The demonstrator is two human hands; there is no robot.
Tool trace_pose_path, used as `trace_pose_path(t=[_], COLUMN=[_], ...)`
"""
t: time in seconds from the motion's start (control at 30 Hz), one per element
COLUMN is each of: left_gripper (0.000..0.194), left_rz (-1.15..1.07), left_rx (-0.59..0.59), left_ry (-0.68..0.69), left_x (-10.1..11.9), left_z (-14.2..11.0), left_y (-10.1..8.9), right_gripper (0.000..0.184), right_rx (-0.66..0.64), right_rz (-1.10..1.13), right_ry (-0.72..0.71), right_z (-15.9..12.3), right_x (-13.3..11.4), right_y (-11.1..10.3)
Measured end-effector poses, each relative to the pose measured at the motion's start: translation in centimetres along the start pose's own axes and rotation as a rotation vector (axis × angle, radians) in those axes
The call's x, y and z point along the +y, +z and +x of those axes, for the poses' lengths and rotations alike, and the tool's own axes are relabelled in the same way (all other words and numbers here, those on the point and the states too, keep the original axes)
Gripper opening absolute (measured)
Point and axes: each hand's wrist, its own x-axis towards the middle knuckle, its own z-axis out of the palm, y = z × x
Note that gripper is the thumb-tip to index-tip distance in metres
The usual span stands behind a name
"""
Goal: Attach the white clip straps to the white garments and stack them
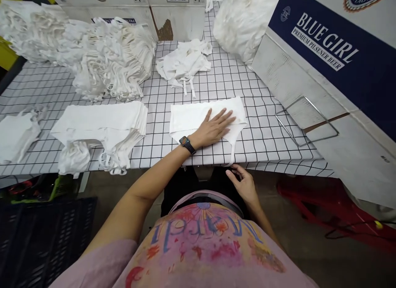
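Observation:
My left hand (215,125) lies flat, fingers stretched out, on a folded white cloth piece (188,114) near the front edge of the checked table (262,135). A white strap (232,154) of that piece hangs over the table edge. My right hand (244,182) is just below the edge, fingers loosely curled and apart, close under the strap's end and holding nothing that I can see. A dark watch sits on my left wrist.
A neat stack of folded white pieces (102,121) lies to the left, a big heap (108,61) behind it, a small loose pile (184,61) further back. Cardboard boxes (324,73) lean at the right with a wire frame (306,119). A dark crate (40,238) stands lower left.

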Motion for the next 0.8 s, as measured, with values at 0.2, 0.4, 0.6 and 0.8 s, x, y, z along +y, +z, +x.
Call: trace_pose_path(t=[0.2, 0.4, 0.6, 0.8], left_gripper=[0.059, 0.061, 0.066, 0.066], left_rz=[0.008, 0.066, 0.051, 0.059], left_rx=[-0.058, -0.031, -0.017, 0.009], left_ry=[0.116, 0.092, 0.087, 0.087], left_x=[2.6, 2.3, 2.2, 2.1], left_z=[-0.1, -0.4, -0.4, -0.4], left_y=[1.3, 2.3, 2.6, 2.9], right_gripper=[0.041, 0.046, 0.047, 0.04], right_rx=[-0.115, -0.145, -0.128, -0.059], right_rz=[0.1, 0.059, -0.028, -0.042], right_ry=[-0.042, 0.07, 0.169, 0.183], right_z=[-1.1, -4.4, -8.1, -10.4], right_x=[-2.7, -2.9, -3.5, -5.3], right_y=[-1.5, -5.3, -7.9, -10.5])
